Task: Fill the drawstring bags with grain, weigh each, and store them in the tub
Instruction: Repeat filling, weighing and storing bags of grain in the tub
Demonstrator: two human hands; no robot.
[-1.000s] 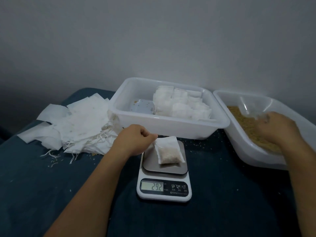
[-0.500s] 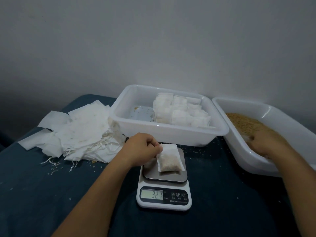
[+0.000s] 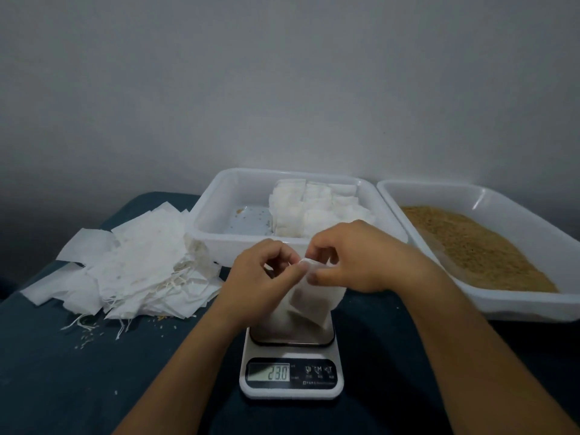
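A small white drawstring bag (image 3: pixel 309 304) with grain in it stands on the platform of the kitchen scale (image 3: pixel 292 376), whose display reads 23.0. My left hand (image 3: pixel 260 277) and my right hand (image 3: pixel 354 259) meet above the scale and both pinch the bag's top edge. Behind them the white storage tub (image 3: pixel 219 211) holds several filled bags (image 3: pixel 314 205) packed in its right part. The white tub of brown grain (image 3: pixel 470 246) sits at the right.
A heap of empty white bags (image 3: pixel 135 265) with loose strings lies on the dark blue cloth at the left. Scattered grains dot the cloth near the heap. A grey wall stands close behind the tubs.
My right hand left the grain tub and came to the bag's top. The bag now stands held upright by both hands. The scale reading went from 32.1 to 23.0.
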